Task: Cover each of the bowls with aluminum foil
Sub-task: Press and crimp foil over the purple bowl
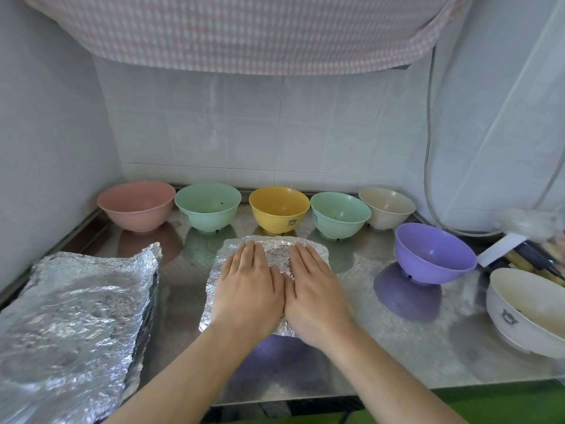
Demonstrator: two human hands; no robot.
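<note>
A crinkled foil sheet [276, 250] lies over a bowl at the middle of the steel counter; the bowl itself is hidden. My left hand [249, 286] and my right hand [315, 289] press flat on the foil side by side, fingers straight. Along the back wall stand uncovered bowls: pink [136, 206], green [208, 206], yellow [278, 209], a second green [340, 214] and beige [386, 206]. A purple bowl [434, 252] sits to the right, also uncovered.
A stack of foil sheets [73, 313] lies at the left of the counter [412, 347]. A white bowl [529, 310] sits at the right edge, with utensils [532, 258] behind it. A checked cloth [244, 29] hangs overhead. A cable [428, 148] runs down the right wall.
</note>
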